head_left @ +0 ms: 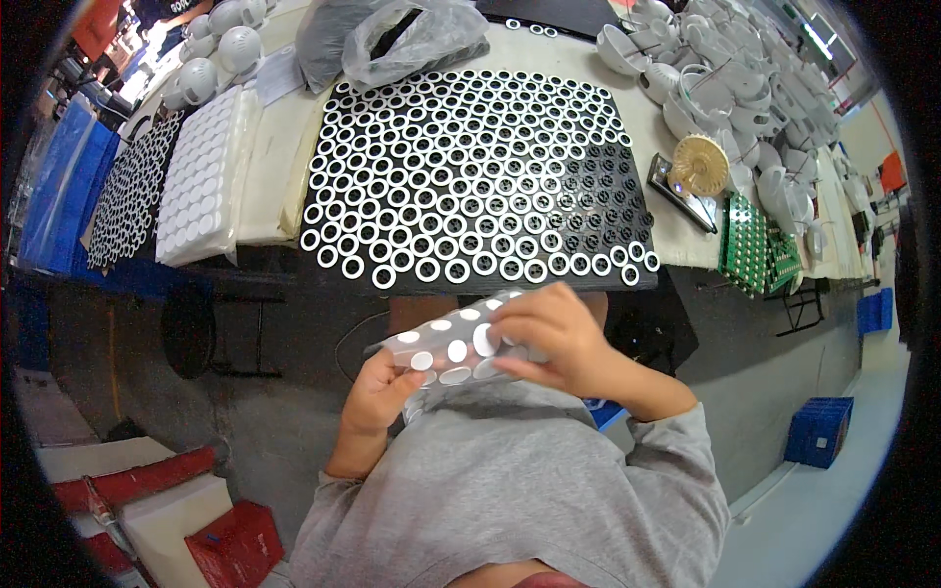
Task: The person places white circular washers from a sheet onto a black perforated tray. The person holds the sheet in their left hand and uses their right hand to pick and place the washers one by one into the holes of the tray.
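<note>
Curled before the shirt (520, 470), the dotted sheet (458, 350) seems light, floppy and slick, best held by its edges, the left hand (380, 394) pinching one end, the right hand (561, 343) curved over the other, its grip unclear.

beyond the fingers (537, 314), a pale table (676, 247) carries a black sheet (598, 279) covered with white rings (484, 271). farther past them sit plastic bags (421, 49); forward-left, a white sheet of discs (203, 181); forward-right, green circuit boards (745, 243) and heaped white shells (701, 98).
</note>
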Available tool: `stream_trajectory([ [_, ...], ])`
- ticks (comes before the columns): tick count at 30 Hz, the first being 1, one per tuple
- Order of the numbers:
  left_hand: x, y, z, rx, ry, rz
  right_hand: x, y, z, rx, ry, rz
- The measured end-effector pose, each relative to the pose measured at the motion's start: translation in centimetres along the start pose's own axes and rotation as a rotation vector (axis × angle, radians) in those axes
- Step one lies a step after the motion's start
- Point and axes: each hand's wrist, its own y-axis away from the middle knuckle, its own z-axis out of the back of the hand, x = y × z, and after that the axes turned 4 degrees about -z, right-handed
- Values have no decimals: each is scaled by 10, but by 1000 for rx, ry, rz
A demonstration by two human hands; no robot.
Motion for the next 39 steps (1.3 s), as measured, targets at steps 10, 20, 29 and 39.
stream_trajectory([
  [10,-23,-3,-22,60,-170,97,-2,7,-13,39,-142,-48],
  [20,-21,-11,-26,51,-109,144,-19,4,14,80,-304,-459],
  [29,2,-5,-1,49,-71,9,-94,17,37,-108,16,-657],
  [39,1,-6,-1,41,-48,16,-107,22,27,-169,273,-690],
])
